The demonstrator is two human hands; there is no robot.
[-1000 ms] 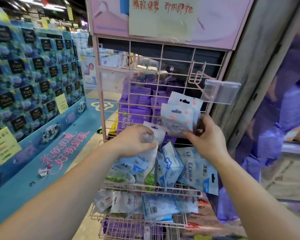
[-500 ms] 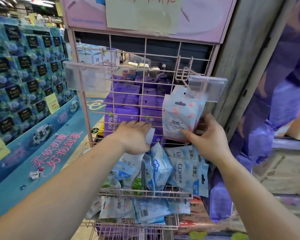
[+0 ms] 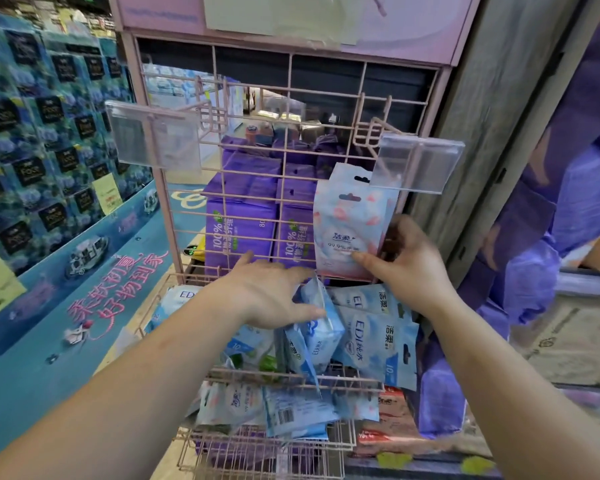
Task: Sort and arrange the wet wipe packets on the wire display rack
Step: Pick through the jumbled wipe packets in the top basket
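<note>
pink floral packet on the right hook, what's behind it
Behind the pink floral packet hangs at least one more similar packet, its hang hole showing above. Further back, through the pink wire grid, stand purple packs. How many packets hang behind is covered.

Pink-coated wire rack (image 3: pixel 288 216), glossy plastic packets (image 3: pixel 350 230)

packets (image 3: pixel 352 223) hanging on rack (image 3: pixel 174 216), more packets in basket (image 3: pixel 293 378) below

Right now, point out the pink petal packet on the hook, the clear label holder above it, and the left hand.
pink petal packet (image 3: pixel 349 226), head view, middle of its front face
clear label holder (image 3: pixel 418 162), head view, centre of the plastic plate
left hand (image 3: pixel 267 296), head view, back of the hand
</note>
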